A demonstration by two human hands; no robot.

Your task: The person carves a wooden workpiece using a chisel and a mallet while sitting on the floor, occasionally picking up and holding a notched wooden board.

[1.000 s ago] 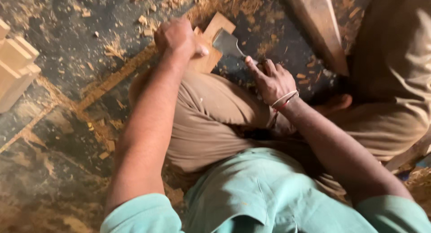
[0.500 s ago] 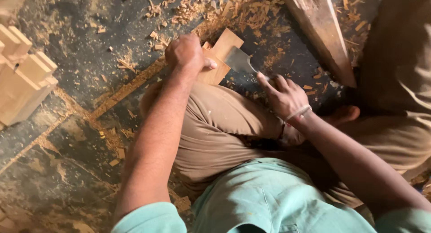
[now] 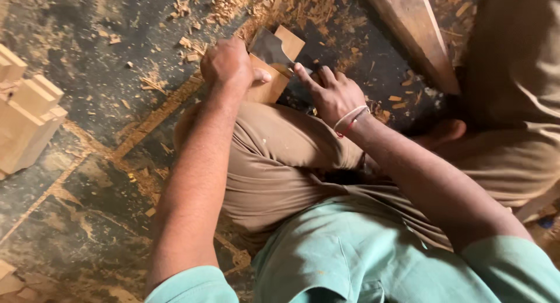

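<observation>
On floor | left hand point(image 3: 227, 62) grips wood block point(image 3: 274, 75) (long axis up-right) | right hand point(image 3: 329, 93) beside

The wooden block point(image 3: 274, 75) stands on the floor point(image 3: 87, 110) before the knee point(image 3: 262, 145), blade point(image 3: 269, 48) against it.

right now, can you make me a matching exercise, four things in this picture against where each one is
Things:
1. left hand
2. right hand
3. stacked wooden blocks
4. long wooden plank

Places:
A. far left edge of the floor
B. upper right, slanting across the floor
C. gripping the small wooden piece
D. fingers on the dark metal blade, wrist wearing thread bands

Pairs: 1-C, 2-D, 3-A, 4-B
</observation>
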